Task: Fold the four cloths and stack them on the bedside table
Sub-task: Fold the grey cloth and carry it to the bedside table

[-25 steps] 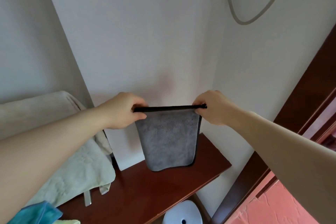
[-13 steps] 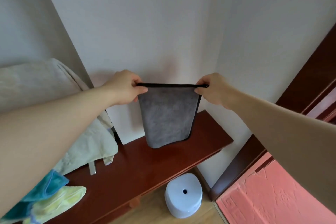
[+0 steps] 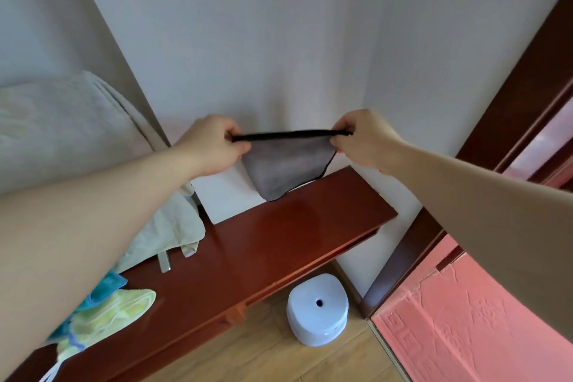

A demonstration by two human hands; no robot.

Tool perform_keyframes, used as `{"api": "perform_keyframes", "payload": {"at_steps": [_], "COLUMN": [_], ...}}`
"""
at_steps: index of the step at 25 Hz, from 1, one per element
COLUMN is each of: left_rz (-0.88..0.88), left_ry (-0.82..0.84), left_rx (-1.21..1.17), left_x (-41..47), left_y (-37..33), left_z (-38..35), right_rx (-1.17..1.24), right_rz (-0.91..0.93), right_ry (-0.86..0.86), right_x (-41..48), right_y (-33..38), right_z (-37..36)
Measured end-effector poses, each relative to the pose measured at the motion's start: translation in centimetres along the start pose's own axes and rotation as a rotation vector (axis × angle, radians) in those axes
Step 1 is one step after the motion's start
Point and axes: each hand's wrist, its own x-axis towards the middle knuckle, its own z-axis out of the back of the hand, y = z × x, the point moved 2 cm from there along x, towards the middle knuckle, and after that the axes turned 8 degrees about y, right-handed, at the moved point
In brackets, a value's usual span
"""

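At frame centre, a grey cloth point(image 3: 286, 166) is hanging in the air, its black-edged top stretched level between two hands. Left hand point(image 3: 214, 146) is pinching the left corner; right hand point(image 3: 361, 139) is pinching the right corner. Its lower tip is hovering just above the red-brown table point(image 3: 279, 245), whether touching cannot be told. Lower left: a yellow cloth point(image 3: 114, 310) and a blue cloth point(image 3: 110, 282) are lying on the table. Left: a beige towel point(image 3: 167, 229) is draping onto it. Bottom centre: a white stool point(image 3: 316, 308) is standing on the floor.
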Motion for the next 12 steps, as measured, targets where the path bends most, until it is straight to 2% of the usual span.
{"api": "perform_keyframes", "payload": {"at_steps": [4,8,12], "left_rz": [-0.038,-0.053,-0.043], "left_ry": [0.255,0.421,0.433], "left_rx": [0.225,0.232,0.178], "left_x": [-5.4,-10.1,-12.1], "left_y": [3.1,6.7,8.5], "left_z": [-5.5,-11.0,-13.6], "right_rx": [-0.275,-0.201,-0.182], "right_rz": [-0.011,-0.113,-0.153], "right_ry": [0.215,0.274,0.259], "right_x": [-5.4,-9.7,-11.2], "right_y": [-3.4,-6.7,-8.6], "right_z": [-5.5,-12.2,-14.9]}}
